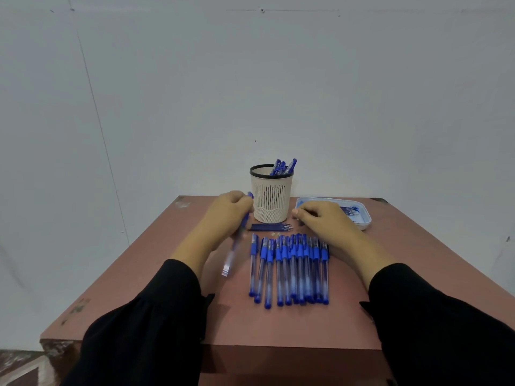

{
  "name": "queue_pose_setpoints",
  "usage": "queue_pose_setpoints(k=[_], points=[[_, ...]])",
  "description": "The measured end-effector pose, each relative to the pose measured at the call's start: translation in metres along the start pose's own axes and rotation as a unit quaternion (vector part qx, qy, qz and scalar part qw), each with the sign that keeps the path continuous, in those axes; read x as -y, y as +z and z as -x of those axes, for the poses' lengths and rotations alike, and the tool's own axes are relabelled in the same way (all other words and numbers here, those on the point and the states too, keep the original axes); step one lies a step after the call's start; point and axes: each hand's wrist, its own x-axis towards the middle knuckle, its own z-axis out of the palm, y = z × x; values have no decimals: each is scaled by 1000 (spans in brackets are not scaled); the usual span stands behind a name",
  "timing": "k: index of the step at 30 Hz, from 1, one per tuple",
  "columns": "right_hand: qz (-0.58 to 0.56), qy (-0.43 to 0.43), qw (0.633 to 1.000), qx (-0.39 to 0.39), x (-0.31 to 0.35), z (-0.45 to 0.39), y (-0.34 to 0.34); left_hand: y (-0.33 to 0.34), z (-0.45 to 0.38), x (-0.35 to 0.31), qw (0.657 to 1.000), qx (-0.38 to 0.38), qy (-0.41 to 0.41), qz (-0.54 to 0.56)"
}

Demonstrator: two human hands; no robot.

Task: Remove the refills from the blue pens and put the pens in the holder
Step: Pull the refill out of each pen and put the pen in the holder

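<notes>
Table [156,274]: flat reddish-brown board, matte, with chipped pale patches at its far-left corner and along its left edge.

Holder [271,200]: cream plastic cup, slightly tapered, with vertical slots in the wall, a fine mesh band at the base and a black rim. It stands near the middle of the far edge. Several blue pens in holder [282,167] lean toward its right side, caps up.

Tray [363,220]: shallow white rectangle with rounded corners, glossy, at the far-right corner. Thin blue pieces lie in it; too small to tell what they are.

Loose refills [271,226]: thin dark-blue rods with metal tips pointing right, lying side by side just in front of the holder.

Pen row [289,270]: clear slim barrels with blue rubber sleeves and blue end plugs, lying parallel and touching, at mid-table, long axes running toward the near edge.

Left hand [230,215]: grip curled round a held pen [235,242], a clear barrel with a blue end; the pen slants down-left and is motion-blurred. The hand sits just left of the holder.

Right hand [324,220]: palm down, fingers bent, fingertips pressed together just right of the holder base, before the tray. Cannot tell whether it pinches anything.

Both forearms wear black sleeves [145,324], loose fabric.
</notes>
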Motion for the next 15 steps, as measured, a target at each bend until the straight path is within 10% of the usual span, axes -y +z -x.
queue_pose_setpoints(k=[15], points=[[-106, -74, 992, -4, 9, 0, 10, 31, 0, 10, 879, -2, 207, -430]])
